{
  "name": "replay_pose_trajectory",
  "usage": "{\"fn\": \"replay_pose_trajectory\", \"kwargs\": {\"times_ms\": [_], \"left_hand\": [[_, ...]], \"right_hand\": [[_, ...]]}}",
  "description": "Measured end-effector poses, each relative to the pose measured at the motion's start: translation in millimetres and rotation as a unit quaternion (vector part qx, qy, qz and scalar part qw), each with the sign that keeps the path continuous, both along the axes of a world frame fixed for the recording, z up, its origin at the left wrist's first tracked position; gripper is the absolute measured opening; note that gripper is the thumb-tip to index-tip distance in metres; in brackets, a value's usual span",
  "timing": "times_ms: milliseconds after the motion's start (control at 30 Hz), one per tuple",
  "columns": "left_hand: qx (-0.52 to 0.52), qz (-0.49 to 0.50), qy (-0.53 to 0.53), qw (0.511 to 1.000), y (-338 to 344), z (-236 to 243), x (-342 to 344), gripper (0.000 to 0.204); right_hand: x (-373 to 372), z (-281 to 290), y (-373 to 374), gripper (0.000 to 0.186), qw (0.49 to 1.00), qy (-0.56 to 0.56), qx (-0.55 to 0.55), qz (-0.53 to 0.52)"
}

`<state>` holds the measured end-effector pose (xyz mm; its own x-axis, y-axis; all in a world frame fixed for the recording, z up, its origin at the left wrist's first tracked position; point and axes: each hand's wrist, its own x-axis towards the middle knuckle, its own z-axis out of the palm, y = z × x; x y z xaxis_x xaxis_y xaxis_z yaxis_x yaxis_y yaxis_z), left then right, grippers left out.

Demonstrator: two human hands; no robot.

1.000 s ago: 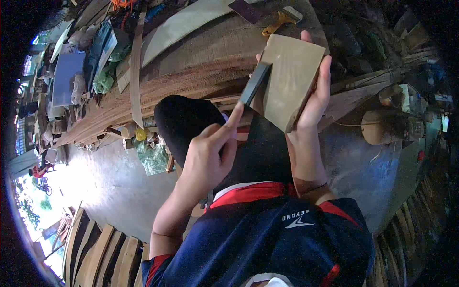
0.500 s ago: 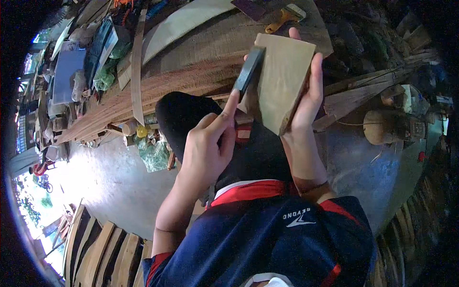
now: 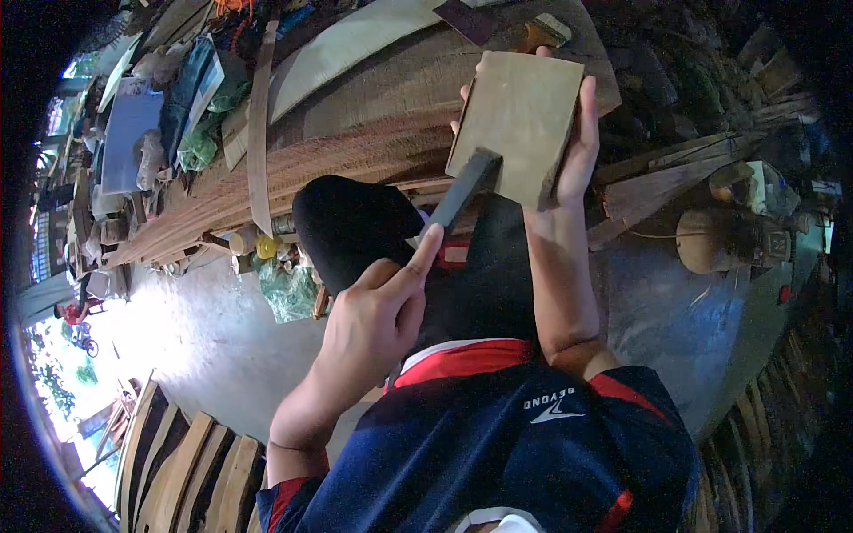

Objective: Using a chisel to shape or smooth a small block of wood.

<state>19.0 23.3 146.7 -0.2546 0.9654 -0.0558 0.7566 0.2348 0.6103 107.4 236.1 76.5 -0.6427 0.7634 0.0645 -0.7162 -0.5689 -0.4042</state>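
Fingers of the right hand [image 3: 569, 147] hide behind the gripped wooden block [image 3: 520, 120]; left hand [image 3: 378, 324] grips a dark file [image 3: 462, 191].

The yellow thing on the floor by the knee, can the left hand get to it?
Probably, but not straight away. The left hand is gripping a dark file against the block. The yellow thing lies left of the knee, with nothing between, so it looks like a short reach.

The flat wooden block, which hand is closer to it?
Right. The right hand grips the wooden block by its edges; the left hand is below it, holding a dark file against it.
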Motion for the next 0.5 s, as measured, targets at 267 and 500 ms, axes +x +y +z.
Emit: {"fn": "replay_pose_trajectory", "kwargs": {"times_ms": [267,500], "left_hand": [[0.03,-0.001,-0.015,0.999,8.9,-2.5,9.2,0.059],[0.087,-0.002,0.001,0.996,-4.2,-24.0,6.2,0.054]], "right_hand": [[12.7,29.1,0.0,0.064,0.996,-0.035,0.031,-0.078],[10.1,11.4,15.3,0.071,0.97,0.227,0.08,0.043]]}}
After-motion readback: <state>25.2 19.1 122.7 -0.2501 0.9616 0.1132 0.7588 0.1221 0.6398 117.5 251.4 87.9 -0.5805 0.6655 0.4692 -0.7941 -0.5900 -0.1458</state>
